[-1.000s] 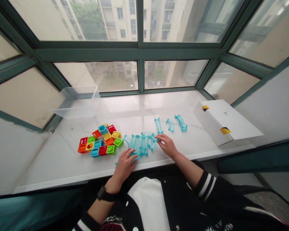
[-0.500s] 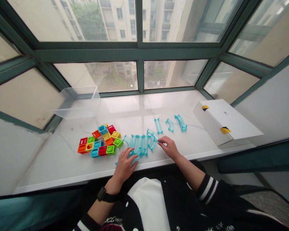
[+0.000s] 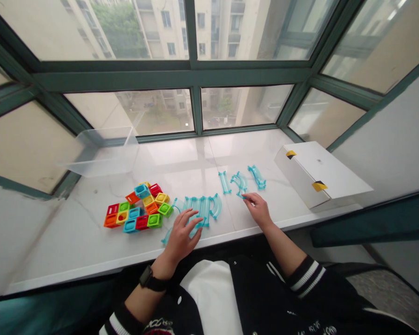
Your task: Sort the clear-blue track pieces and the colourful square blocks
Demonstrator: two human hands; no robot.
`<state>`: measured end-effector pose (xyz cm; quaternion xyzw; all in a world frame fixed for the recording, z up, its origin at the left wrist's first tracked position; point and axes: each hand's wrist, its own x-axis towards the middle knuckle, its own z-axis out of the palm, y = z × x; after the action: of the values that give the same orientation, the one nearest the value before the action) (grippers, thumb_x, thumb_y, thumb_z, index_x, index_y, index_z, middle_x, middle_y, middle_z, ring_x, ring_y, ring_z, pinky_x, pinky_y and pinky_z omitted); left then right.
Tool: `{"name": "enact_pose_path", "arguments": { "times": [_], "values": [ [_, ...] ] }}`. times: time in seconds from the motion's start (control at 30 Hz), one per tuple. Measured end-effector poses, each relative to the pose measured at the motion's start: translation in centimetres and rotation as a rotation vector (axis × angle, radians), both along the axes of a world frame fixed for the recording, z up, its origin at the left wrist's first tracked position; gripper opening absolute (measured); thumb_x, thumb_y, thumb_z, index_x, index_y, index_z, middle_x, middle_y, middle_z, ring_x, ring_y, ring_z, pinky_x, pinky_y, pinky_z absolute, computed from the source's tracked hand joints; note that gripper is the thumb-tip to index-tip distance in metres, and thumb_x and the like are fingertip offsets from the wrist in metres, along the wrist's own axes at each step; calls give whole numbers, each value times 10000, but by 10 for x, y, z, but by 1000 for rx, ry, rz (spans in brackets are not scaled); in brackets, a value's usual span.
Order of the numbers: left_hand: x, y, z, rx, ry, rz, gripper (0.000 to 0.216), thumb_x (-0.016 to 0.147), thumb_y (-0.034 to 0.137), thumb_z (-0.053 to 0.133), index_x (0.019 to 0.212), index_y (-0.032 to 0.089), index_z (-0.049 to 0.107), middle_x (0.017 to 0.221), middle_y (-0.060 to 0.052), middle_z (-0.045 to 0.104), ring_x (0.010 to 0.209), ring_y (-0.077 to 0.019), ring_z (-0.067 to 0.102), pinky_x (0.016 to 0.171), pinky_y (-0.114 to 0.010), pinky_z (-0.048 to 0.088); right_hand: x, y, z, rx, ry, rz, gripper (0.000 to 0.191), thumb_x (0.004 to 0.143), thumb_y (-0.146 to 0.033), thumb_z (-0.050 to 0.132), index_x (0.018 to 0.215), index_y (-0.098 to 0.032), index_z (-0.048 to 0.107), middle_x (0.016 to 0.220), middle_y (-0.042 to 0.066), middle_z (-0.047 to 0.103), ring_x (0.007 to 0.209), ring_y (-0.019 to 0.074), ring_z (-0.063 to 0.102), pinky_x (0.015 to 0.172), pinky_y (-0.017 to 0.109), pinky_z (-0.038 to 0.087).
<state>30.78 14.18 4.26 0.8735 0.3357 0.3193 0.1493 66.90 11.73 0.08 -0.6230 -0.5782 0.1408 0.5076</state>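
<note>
My left hand [image 3: 181, 237] lies with spread fingers on a pile of translucent blue track pieces [image 3: 200, 207] near the sill's front edge. My right hand [image 3: 260, 210] reaches forward, its fingertips pinched on the near end of a curved blue track piece [image 3: 240, 181]. That curve sits between a straight blue track piece [image 3: 224, 182] and another blue track piece [image 3: 257, 177]. A cluster of coloured cube blocks [image 3: 139, 210] lies just left of the pile.
A clear plastic bin [image 3: 101, 151] stands at the back left of the white marble window sill [image 3: 202, 158]. A white cardboard box [image 3: 317, 174] with yellow tape sits at the right. Green-framed windows close off the back.
My right hand has carried a curved track piece from the pile rightward to the separate pieces. My left hand stayed on the pile. The view shifted a little.
</note>
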Motion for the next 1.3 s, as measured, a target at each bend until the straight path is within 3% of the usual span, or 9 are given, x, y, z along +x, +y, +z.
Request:
{"name": "enact_pose_path", "arguments": {
  "times": [0.13, 0.3, 0.4, 0.47, 0.6, 0.87, 1.3],
  "values": [
    [39, 16, 21, -63, -70, -94, 339, 975, 187, 618, 1294, 292, 669, 1405, -84, 636, 1398, -280, 540, 1190, -516, 460, 18, 1, -1, 40, -66, -84, 216, 981, -299, 637, 1118, -250, 796, 1023, 70, 738, 915, 229, 706, 839, 388, 589],
    [108, 37, 31, -328, -97, -239, 385, 963, 238, 636, 1345, 278, 635, 1417, -93, 631, 1338, -264, 586, 1148, -480, 499, 29, 13, -7, 54, -105, -132, 223, 975, -274, 617, 1096, -245, 802, 1026, 74, 737, 919, 230, 704, 871, 390, 591],
    [150, 50, 19, -529, -83, -287, 486, 922, 255, 660, 1402, 261, 585, 1440, -110, 610, 1231, -261, 643, 955, -411, 602, 31, 25, -11, 48, -136, -143, 237, 970, -249, 600, 1095, -241, 801, 1028, 76, 742, 937, 235, 700, 882, 389, 585],
    [174, 59, 6, -641, -75, -250, 544, 898, 266, 677, 1427, 235, 556, 1450, -129, 603, 1184, -269, 663, 888, -400, 614, 32, 34, -14, 36, -155, -144, 254, 968, -229, 579, 1098, -237, 797, 1036, 79, 746, 944, 237, 699, 890, 389, 581],
    [210, 75, -17, -791, -94, -151, 617, 862, 248, 712, 1447, 195, 524, 1524, -146, 560, 1156, -262, 682, 992, -423, 575, 35, 47, -21, -15, -190, -147, 288, 960, -204, 541, 1097, -228, 793, 1045, 89, 745, 936, 240, 692, 890, 389, 577],
    [238, 84, -39, -883, -114, -70, 646, 851, 255, 712, 1461, 214, 505, 1476, -129, 608, 1146, -244, 692, 942, -377, 580, 40, 59, -34, -100, -206, -162, 313, 943, -198, 530, 1109, -217, 795, 1063, 108, 738, 975, 263, 682, 916, 407, 568],
    [243, 81, -46, -887, -114, -37, 714, 829, 229, 734, 1502, 192, 498, 1593, -163, 497, 1090, -222, 686, 1020, -388, 545, 41, 60, -40, -114, -238, -150, 348, 955, -193, 523, 1185, -227, 783, 1082, 105, 730, 988, 255, 680, 945, 397, 563]
  ]
}}
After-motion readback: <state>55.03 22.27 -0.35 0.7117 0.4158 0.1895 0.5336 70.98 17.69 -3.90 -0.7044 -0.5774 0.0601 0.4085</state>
